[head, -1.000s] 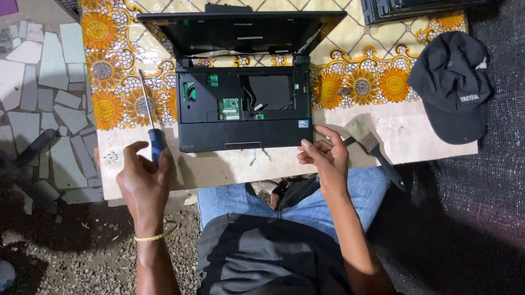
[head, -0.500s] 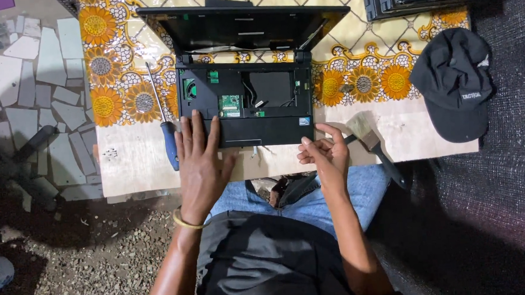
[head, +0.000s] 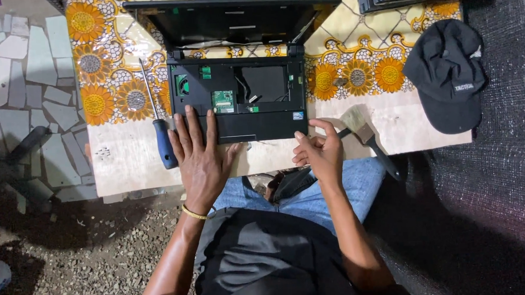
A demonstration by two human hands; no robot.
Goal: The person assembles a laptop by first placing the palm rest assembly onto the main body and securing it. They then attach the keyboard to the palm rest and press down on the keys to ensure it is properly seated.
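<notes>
Already the laptop (head: pixel 237 101), at upper centre of the frame on the table (head: pixel 127 159), lies with its keyboard off and its boards bare; reassembly looks undone. Left hand (head: pixel 201 153) rests flat on the palm rest, fingers spread, holding nothing. Right hand (head: pixel 320 152) hovers below the laptop's lower right corner, fingers loosely curled; whether they pinch something small, I cannot tell. Screwdriver (head: pixel 158 125) lies just left of the left hand.
</notes>
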